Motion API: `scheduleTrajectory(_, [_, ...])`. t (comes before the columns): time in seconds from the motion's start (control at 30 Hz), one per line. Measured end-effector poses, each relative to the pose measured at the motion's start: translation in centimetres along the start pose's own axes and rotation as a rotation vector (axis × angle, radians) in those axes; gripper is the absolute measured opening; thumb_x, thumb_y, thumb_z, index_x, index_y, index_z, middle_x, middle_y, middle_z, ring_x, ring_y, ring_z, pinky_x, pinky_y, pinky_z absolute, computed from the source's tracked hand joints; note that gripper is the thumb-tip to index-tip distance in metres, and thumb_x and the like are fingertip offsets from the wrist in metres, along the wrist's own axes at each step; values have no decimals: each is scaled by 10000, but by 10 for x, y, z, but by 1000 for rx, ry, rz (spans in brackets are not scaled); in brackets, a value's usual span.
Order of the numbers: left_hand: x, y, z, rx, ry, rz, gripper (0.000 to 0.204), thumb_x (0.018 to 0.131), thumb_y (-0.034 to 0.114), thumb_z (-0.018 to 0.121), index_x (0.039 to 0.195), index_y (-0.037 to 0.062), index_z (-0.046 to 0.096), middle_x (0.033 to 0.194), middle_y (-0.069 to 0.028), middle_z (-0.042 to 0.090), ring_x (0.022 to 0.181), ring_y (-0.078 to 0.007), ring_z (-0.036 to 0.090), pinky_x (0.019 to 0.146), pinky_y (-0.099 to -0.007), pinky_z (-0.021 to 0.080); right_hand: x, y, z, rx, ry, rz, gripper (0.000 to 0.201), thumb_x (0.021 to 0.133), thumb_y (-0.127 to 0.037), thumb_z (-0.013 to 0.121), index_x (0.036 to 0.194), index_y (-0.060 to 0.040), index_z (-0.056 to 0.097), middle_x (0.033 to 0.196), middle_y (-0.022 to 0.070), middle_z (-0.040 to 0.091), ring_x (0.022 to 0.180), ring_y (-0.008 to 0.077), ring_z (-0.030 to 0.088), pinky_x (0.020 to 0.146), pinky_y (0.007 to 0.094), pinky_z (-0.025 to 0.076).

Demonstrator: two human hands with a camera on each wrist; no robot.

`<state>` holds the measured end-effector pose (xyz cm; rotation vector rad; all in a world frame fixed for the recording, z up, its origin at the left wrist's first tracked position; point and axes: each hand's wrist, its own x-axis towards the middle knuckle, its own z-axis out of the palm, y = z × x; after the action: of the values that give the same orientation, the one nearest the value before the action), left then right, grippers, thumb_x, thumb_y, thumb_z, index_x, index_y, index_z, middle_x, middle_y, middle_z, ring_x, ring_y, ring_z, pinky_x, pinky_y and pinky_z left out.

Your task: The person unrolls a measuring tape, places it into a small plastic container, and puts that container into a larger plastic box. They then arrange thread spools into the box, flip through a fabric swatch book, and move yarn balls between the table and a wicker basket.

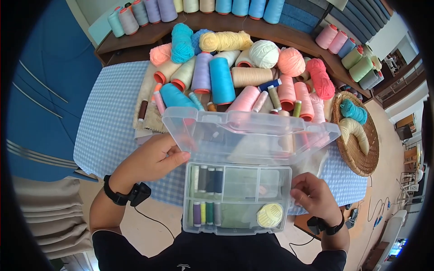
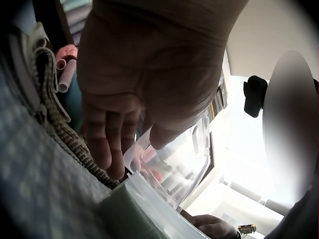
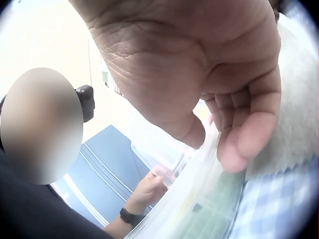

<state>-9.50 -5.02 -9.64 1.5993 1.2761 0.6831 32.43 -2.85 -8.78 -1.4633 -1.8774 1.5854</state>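
A clear plastic box (image 1: 239, 228) with compartments stands in front of the body, its lid (image 1: 253, 135) raised and tilted back. Small thread spools (image 1: 210, 180) fill the left compartments; a round pale-yellow item (image 1: 270, 215) lies at lower right. My left hand (image 1: 156, 158) holds the lid's left corner, thumb in front and fingers behind; the left wrist view shows the hand (image 2: 149, 74) at the lid (image 2: 172, 164). At the box's right wall, my right hand (image 1: 312, 196) has bent, loose fingers. In the right wrist view a gap separates the hand's (image 3: 199, 74) thumb and fingertips.
Behind the lid, yarn balls (image 1: 264, 54) and thread cones (image 1: 221, 81) are piled on a blue checked cloth (image 1: 104, 104). A wicker basket (image 1: 361, 162) with two yarn skeins stands at the right. Thread cones (image 1: 273, 11) line a brown shelf (image 1: 199, 20) at the back.
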Motion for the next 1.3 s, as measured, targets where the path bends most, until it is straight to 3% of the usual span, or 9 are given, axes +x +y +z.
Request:
scheduleTrajectory(0.23, [4,1,-3,95,39,79,224,910,102,668,1110,7,640,995,-97,665,857,-180,656,779,-324,533,31,-31,-40,-84,335,-132,210,933,-18,648,1116,48,571,783,35,598,672,90,588,627,245,481])
scheduleTrajectory(0.3, [7,-2,-7,203,26,189,224,887,100,689,1087,7,651,1021,-101,668,887,-199,658,793,-338,534,49,-32,-56,-379,418,-373,250,907,-9,657,1148,7,595,831,21,595,751,92,590,660,253,482])
scheduleTrajectory(0.57, [8,-1,-5,151,13,176,218,882,113,692,1072,12,656,1020,-70,685,895,-180,646,797,-321,520,110,-54,-68,-764,264,-593,615,682,13,772,1265,-18,577,1206,182,569,1068,355,577,931,428,501])
scheduleTrajectory(0.63, [8,-4,-1,122,46,131,202,911,114,665,1083,8,649,989,-51,680,873,-152,633,780,-304,513,125,-60,-66,-1008,157,-827,418,748,-67,713,1163,-53,661,1133,167,601,1124,361,544,945,450,486])
scheduleTrajectory(0.7, [11,-4,3,-29,122,10,192,953,124,620,1100,1,637,943,-20,652,825,-99,588,749,-276,493,148,-45,-67,-1062,134,-711,367,771,-149,719,1130,-76,689,1111,162,608,1048,359,573,918,454,499])
scheduleTrajectory(0.93, [16,-9,5,-118,119,12,160,970,97,591,1098,3,612,924,-21,633,798,-75,574,715,-246,477,127,-46,-63,-887,313,-777,337,778,-66,723,1113,-73,685,1056,158,605,897,349,613,810,441,530])
scheduleTrajectory(1.1, [17,-14,6,-140,121,22,232,970,82,589,1187,-2,580,952,-30,641,823,-86,600,731,-248,494,110,-47,-83,-746,450,-713,213,846,15,670,1052,-18,627,997,108,597,846,211,622,760,294,511])
scheduleTrajectory(1.23, [15,-11,6,-183,151,9,314,972,75,586,1271,-7,538,979,-39,646,846,-98,619,753,-255,510,59,-68,-86,-115,549,-636,143,970,12,571,1109,-24,572,973,13,568,862,88,565,733,260,484])
scheduleTrajectory(1.3, [15,-9,5,-169,146,6,314,977,83,580,1275,-9,537,974,-37,644,840,-96,616,749,-254,507,39,-77,-81,37,431,-603,139,923,19,643,1050,-17,600,970,37,587,865,143,591,742,290,489])
